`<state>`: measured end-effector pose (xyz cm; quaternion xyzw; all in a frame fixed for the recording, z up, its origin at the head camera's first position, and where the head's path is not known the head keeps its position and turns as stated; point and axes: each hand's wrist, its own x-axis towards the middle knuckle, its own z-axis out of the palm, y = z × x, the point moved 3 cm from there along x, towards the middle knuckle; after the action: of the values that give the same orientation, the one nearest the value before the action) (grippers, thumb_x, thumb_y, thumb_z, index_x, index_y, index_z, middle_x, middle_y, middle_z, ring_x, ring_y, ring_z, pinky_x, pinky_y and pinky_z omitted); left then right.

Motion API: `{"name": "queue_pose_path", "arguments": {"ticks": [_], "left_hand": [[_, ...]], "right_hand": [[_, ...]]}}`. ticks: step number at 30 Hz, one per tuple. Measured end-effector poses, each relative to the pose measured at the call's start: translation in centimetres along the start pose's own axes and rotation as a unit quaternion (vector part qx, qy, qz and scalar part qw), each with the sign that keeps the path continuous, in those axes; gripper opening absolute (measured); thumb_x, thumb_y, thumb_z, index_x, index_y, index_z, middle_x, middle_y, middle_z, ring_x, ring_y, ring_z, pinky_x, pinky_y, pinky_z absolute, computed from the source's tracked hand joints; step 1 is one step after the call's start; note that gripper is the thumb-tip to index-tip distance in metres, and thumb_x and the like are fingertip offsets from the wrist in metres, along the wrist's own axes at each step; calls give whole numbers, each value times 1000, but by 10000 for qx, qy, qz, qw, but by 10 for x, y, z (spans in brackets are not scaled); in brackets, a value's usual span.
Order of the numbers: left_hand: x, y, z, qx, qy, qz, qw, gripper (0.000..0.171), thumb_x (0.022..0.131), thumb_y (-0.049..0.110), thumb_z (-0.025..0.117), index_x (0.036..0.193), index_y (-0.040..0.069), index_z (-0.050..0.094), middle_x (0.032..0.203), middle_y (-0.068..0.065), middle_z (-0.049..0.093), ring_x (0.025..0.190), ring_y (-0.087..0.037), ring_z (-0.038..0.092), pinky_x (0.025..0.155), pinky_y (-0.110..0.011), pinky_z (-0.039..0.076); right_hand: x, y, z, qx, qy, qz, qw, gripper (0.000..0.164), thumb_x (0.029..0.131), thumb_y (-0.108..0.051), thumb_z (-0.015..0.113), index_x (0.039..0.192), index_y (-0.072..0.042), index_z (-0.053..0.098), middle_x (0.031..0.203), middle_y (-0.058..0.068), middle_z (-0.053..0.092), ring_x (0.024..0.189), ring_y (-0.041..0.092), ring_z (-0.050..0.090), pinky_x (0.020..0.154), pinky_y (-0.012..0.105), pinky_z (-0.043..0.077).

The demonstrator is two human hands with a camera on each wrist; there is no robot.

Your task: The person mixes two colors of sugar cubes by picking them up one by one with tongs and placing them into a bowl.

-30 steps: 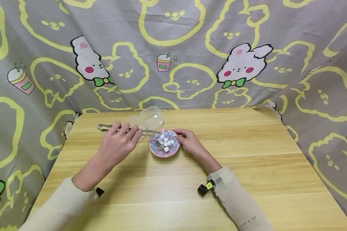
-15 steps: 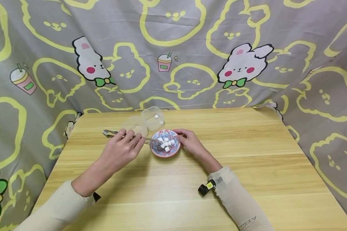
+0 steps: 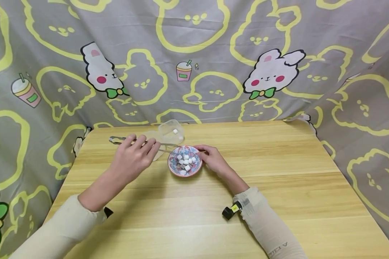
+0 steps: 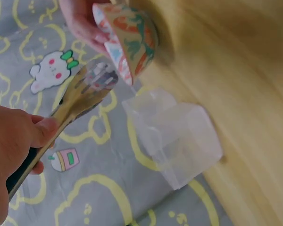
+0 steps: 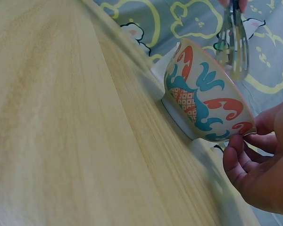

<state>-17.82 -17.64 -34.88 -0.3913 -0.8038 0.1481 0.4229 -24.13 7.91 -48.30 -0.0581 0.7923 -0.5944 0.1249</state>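
Observation:
My left hand [image 3: 133,156] holds a pair of metal tongs [image 3: 116,140], thumb and fingers around the arms in the left wrist view. The tongs' arms stand apart, their tips over the left rim of a patterned bowl [image 3: 184,173]; no cube shows between them. Several small white cubes [image 3: 186,162] lie in the bowl. On the right side, my right hand [image 3: 213,158] pinches the rim between thumb and fingers, clearest in the right wrist view, where the bowl's outside [image 5: 198,99] shows red and teal shapes. Its base rests on the table.
Behind the bowl stands a clear plastic box [image 3: 165,126] with a couple of white cubes inside. A flat translucent piece [image 3: 159,154], perhaps its lid, lies left of it, partly behind my left hand. A patterned curtain [image 3: 214,43] hangs along the table's [image 3: 278,162] back and sides.
The tongs dipped into the bowl half a second ago; they have now risen back up-left and spread. One white cube now sits near the bowl's front edge. My right hand has kept still.

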Motion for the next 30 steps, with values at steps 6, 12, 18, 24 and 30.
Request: {"name": "queue_pose_path", "arguments": {"ticks": [6,12,18,24,30], "left_hand": [[9,-18,12,69,48,-287,9996,21,100,-3,53,98,2,74,92,-8,78,79,-30,67,77,-46,54],[21,-33,26,119,-125,-573,9982,22,100,-4,55,89,2,73,84,-9,76,72,-31,62,74,-46,51],[32,-41,44,-52,-452,-883,9950,33,98,-5,53,72,6,68,62,-6,62,61,-27,51,67,-41,38],[48,-41,60,-234,-1282,-952,9869,34,92,-8,58,63,9,64,59,-6,61,62,-26,49,70,-40,36],[61,-35,73,-292,-2197,-817,9717,44,87,-12,60,52,15,55,51,-1,52,63,-25,53,73,-40,38]], "right_hand": [[0,1,1,61,-49,-59,10000,37,105,-13,56,140,-6,64,137,15,67,112,21,63,85,20,51],[-1,-1,0,27,-77,-32,10000,39,106,-15,56,143,-5,61,141,17,65,118,26,63,86,19,50],[-1,-1,-1,21,-126,-8,9999,41,107,-14,54,145,-1,58,144,20,63,121,28,62,86,19,49],[-1,0,-1,-16,-55,-28,10000,38,105,-15,56,142,-6,62,140,16,66,118,25,63,88,19,49],[-1,-1,0,-23,-17,-44,10000,36,105,-15,57,139,-8,65,138,13,67,119,22,63,95,24,50]]}}
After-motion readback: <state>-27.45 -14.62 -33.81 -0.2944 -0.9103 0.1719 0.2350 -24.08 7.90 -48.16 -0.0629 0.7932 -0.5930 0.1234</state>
